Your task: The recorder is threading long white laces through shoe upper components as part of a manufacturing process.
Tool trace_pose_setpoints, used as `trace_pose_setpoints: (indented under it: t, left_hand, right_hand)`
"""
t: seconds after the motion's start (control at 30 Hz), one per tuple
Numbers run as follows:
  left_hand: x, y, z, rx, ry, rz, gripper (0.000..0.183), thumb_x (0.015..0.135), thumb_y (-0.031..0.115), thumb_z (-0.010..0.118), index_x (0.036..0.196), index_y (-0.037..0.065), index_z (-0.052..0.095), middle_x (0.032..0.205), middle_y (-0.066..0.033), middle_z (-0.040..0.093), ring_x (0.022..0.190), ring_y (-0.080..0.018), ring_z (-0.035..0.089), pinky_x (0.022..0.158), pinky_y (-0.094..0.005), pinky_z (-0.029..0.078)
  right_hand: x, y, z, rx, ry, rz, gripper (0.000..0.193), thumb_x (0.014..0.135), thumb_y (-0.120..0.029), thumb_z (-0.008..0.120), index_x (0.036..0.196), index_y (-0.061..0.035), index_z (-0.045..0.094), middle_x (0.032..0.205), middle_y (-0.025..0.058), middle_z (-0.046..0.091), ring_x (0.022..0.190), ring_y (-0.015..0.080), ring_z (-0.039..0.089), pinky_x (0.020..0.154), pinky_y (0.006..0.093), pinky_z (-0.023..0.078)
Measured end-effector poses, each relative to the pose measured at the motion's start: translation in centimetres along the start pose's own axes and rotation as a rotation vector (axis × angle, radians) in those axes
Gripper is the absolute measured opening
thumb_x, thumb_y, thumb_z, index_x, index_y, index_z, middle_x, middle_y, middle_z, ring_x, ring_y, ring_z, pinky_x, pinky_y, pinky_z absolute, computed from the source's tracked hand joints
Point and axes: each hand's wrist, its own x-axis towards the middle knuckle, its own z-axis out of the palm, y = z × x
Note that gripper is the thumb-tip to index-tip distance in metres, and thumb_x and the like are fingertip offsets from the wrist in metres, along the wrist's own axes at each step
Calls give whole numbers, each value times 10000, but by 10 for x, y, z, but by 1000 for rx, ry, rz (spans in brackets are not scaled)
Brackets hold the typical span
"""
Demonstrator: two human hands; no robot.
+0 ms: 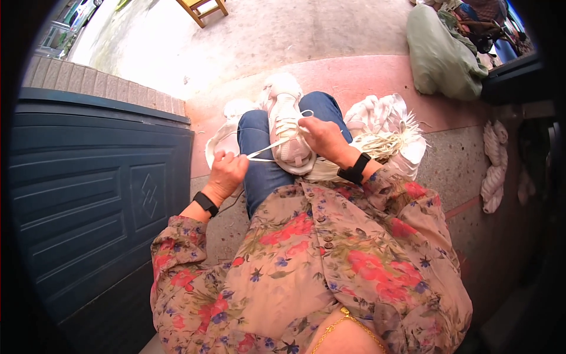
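A pale pink and white sneaker lies lengthwise between my knees, its toe toward me. Cream shoelaces cross its front, and a length of lace stretches taut to the left. My left hand is closed in a fist on that lace, left of the shoe. Beside the shoe's right edge, my right hand is closed at the lacing, with a small loop of lace showing above its fingertips. Its grip is partly hidden by the fingers.
A bundle of cream laces lies by white bags or cloth on my right. White shoe-like items sit left of my knee. A blue panelled door stands at left, a green sack far right, a wooden stool ahead.
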Motion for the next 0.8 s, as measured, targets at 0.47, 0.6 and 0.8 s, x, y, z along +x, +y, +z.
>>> trace_pose_setpoints:
  t: [0.47, 0.6, 0.8]
  left_hand:
    - [65, 35, 5, -551, -49, -406, 154, 768, 131, 581, 887, 35, 603, 711, -131, 556, 757, -288, 503, 661, -390, 400]
    - [53, 21, 16, -343, -217, -271, 86, 761, 115, 557, 747, 47, 609, 620, -147, 537, 713, -300, 514, 624, -409, 407]
    - [22, 8, 3, -340, -193, -512, 132, 736, 90, 509, 641, 31, 578, 606, -165, 565, 680, -346, 545, 596, -439, 452]
  right_hand:
    - [8, 81, -101, -628, 282, 192, 267, 738, -128, 555, 978, -15, 574, 862, 185, 595, 826, 337, 561, 745, 414, 448]
    - [3, 40, -36, -304, -60, -49, 379, 690, -24, 583, 1064, -40, 525, 1017, 141, 568, 987, 305, 511, 853, 396, 402]
    - [18, 19, -2, -519, -185, -266, 172, 738, -69, 515, 900, -81, 568, 708, 37, 566, 826, 215, 506, 865, 389, 325]
